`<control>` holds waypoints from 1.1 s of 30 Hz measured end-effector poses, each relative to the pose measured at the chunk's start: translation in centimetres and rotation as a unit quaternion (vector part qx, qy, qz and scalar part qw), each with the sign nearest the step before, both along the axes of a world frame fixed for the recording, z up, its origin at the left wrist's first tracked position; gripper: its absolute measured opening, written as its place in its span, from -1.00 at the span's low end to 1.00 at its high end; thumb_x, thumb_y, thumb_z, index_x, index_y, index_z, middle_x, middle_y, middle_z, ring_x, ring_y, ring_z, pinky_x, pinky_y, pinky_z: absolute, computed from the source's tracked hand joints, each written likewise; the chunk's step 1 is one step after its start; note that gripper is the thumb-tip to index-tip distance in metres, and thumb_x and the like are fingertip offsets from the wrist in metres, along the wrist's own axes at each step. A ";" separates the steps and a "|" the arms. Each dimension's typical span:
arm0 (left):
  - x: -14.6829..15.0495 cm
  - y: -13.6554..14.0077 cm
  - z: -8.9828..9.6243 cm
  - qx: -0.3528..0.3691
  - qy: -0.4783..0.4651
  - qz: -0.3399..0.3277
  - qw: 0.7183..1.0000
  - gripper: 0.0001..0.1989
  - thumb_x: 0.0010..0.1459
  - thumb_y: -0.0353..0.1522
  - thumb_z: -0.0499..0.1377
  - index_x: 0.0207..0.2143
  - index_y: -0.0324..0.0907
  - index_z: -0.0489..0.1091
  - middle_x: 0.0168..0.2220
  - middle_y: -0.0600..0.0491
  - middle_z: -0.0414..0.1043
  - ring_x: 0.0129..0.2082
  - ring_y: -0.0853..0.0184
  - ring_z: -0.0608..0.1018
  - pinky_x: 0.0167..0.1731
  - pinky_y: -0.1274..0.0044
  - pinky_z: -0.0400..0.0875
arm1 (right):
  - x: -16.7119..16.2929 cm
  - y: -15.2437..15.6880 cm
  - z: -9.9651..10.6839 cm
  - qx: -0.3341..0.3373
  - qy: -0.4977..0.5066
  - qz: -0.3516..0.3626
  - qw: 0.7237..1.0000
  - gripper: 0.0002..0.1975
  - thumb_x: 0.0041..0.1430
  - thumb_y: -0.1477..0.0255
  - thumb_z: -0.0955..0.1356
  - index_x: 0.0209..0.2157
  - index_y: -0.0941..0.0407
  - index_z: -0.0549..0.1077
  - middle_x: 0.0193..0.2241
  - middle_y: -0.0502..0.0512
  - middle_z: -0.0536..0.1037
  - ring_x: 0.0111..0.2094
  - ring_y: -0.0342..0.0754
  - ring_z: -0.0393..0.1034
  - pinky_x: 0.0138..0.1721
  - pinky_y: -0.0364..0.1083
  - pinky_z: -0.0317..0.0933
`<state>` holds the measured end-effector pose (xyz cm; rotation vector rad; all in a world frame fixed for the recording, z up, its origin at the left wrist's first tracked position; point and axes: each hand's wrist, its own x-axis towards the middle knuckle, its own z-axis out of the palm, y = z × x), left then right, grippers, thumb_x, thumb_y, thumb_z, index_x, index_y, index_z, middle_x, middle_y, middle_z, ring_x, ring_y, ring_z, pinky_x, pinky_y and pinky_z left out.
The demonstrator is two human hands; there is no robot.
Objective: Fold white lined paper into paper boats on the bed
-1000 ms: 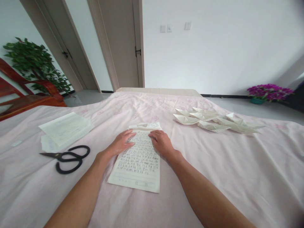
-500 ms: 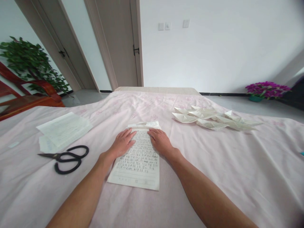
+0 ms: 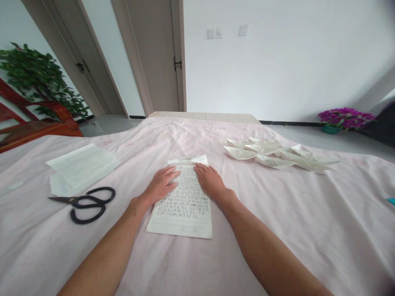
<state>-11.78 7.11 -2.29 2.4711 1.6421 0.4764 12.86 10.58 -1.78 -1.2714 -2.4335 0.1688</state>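
A sheet of handwritten, lined paper [image 3: 182, 205] lies in front of me on the pink cloth, with a narrow uneven strip along its far end. My left hand [image 3: 160, 184] rests on its left edge, fingers stretched out flat. On the right edge, near the far end, lies my right hand [image 3: 210, 181], its fingers also extended over the paper. Neither hand grips anything that shows. To the left of my left arm are black-handled scissors [image 3: 89, 201], blades apart from the paper and pointing left.
More loose sheets of paper [image 3: 83, 166] lie at the left behind the scissors. Several folded paper boats [image 3: 274, 154] stand grouped at the right. A pink patterned cloth [image 3: 308, 213] covers the table. A wooden chair [image 3: 55, 119] stands at the far left.
The sheet's near end has shifted slightly right and away from me. Both hands stay flat on it, having moved a little to the right with it.
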 end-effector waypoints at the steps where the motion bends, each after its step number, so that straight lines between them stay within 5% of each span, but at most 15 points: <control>1: 0.1 -0.1 0.0 -0.005 0.005 -0.004 1.000 -0.50 0.27 -0.18 0.02 0.23 -0.07 0.23 0.32 -0.03 0.11 0.33 0.13 0.11 0.28 0.23 0.00 | 0.1 0.1 0.0 0.002 0.004 -0.001 1.000 -0.62 0.37 0.47 0.14 0.15 0.09 0.34 0.21 0.16 0.32 0.23 -0.04 0.15 0.27 0.07 -0.08; 10: 0.6 -0.3 -0.2 -0.026 0.038 0.005 0.999 -0.45 0.32 -0.11 -0.11 0.30 -0.03 0.08 0.38 -0.01 -0.07 0.37 0.12 -0.02 0.29 0.20 -0.15 | 0.4 0.4 0.1 0.018 0.035 -0.030 0.999 -0.71 0.35 0.45 0.20 -0.05 0.05 0.51 0.02 0.11 0.50 0.05 0.02 0.32 0.10 -0.03 0.13; 26: 0.7 0.3 -1.0 -0.030 0.081 0.191 0.978 -0.39 0.32 -0.08 -0.20 0.34 -0.09 -0.01 0.38 -0.14 -0.10 0.35 -0.02 0.01 0.23 0.05 -0.14 | -0.2 -0.8 0.1 0.049 -0.039 -0.069 0.996 -0.66 0.37 0.43 0.14 0.03 0.04 0.44 0.06 0.13 0.46 0.05 0.05 0.30 0.07 0.00 0.12; 33: 1.6 0.4 -0.1 -0.067 0.127 0.238 0.960 -0.38 0.33 -0.12 -0.26 0.36 -0.15 -0.05 0.40 -0.15 -0.16 0.37 0.03 -0.03 0.25 0.11 -0.13 | -0.3 -1.4 -1.1 0.037 -0.091 -0.079 0.992 -0.46 0.37 0.21 0.10 0.27 0.17 0.19 0.30 0.21 0.16 0.32 0.12 -0.04 0.29 0.13 -0.18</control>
